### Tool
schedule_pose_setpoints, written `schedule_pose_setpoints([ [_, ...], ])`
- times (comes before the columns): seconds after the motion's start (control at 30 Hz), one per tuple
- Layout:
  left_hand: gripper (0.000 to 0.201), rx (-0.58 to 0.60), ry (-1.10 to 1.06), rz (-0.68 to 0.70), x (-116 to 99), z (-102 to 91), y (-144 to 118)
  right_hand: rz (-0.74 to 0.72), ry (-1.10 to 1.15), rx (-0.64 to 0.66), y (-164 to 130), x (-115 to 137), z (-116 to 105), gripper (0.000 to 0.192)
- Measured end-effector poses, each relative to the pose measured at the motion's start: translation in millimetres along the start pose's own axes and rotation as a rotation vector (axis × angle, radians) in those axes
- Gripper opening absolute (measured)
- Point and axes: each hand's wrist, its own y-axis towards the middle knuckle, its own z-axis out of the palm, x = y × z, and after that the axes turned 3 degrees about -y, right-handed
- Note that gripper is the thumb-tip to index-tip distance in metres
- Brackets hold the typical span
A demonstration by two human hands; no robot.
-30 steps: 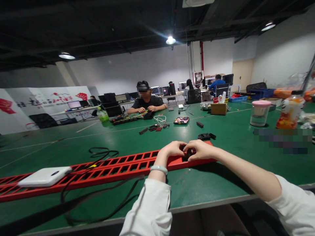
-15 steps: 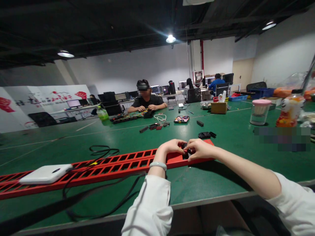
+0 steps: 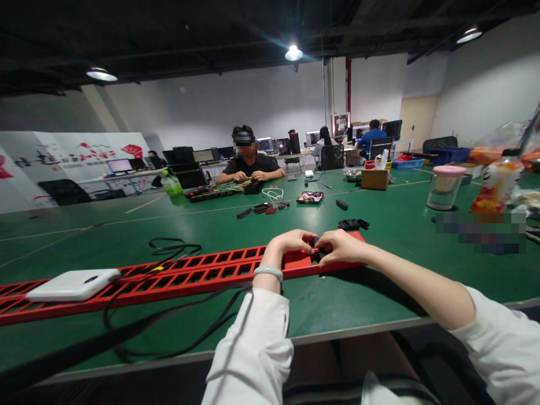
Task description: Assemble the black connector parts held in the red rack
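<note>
A long red slotted frame lies across the green table, its right end under my hands. My left hand, with a pale bracelet at the wrist, curls over that end, fingertips on a small black part. From the other side my right hand pinches the same black part, which sits in or on the red frame; the fingers hide most of it. Just behind my right hand lie black plastic pieces. On the frame's left part rests a white power bank with a black cable.
Across the table a person handles a bundle of colored wires. A green bottle, a lidded jar, a juice bottle and a tissue box stand about. A black strap crosses the front left.
The view has shifted slightly, so the table and its objects sit a little higher and further left. Both hands stay at the black part on the red frame.
</note>
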Motion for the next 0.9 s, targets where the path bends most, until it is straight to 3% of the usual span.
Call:
schedule_pose_setpoints([
  [0.3,0.047,0.01,-0.04,0.01,7,-0.1,5,0.101,0.077,-0.065,-2,-1,11,0.036],
  [0.43,0.047,0.002,-0.029,0.043,12,-1.2,6,0.013,0.037,-0.117,-3,-4,15,0.034],
  [0.6,0.043,-0.009,0.024,0.052,10,-0.2,5,-0.162,-0.211,-0.072,-4,2,16,0.03],
  [0.77,0.041,-0.03,-0.013,0.013,6,2.3,3,-0.119,-0.569,-0.045,-12,25,24,0.046],
  [0.9,0.043,-0.001,-0.048,0.029,9,2.0,5,-0.092,-0.652,-0.04,-18,35,33,0.055],
])
